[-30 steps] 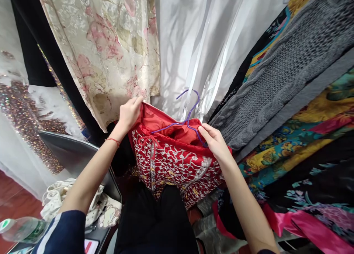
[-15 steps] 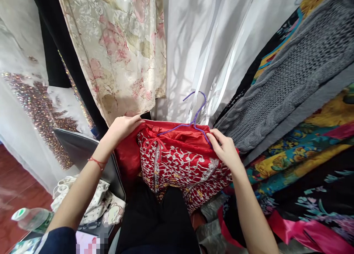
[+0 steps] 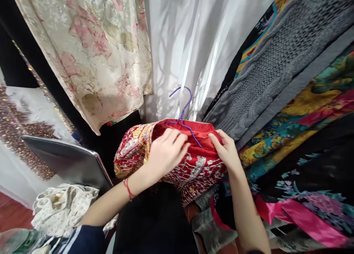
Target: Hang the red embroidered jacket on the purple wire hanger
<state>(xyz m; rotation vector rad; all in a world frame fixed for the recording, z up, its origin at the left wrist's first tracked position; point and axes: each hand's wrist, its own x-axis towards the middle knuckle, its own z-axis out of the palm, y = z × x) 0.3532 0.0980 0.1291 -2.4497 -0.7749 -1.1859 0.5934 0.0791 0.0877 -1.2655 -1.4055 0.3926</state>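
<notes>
A red garment (image 3: 199, 169) with silver and gold embroidery lies bunched in front of me over a purple wire hanger (image 3: 184, 110), whose hook sticks up behind it. My left hand (image 3: 166, 152) rests on the middle of the garment, fingers curled and pinching the red cloth near the hanger's arm. At the garment's right edge my right hand (image 3: 228, 150) grips the red lining next to the hanger's lower arm. The left part of the garment is folded over, showing gold stitching (image 3: 132, 150).
Hanging clothes crowd round: a cream floral fabric (image 3: 96, 54) upper left, white satin (image 3: 193, 43) behind, a grey knit (image 3: 276, 69) and bright floral prints (image 3: 304, 117) on the right. A grey chair back (image 3: 63, 161) and a white crumpled cloth (image 3: 61, 206) are at the lower left.
My left hand left the garment's left corner and moved right onto its middle, beside the hanger. The garment's left side has folded over. My right hand stays at the right edge.
</notes>
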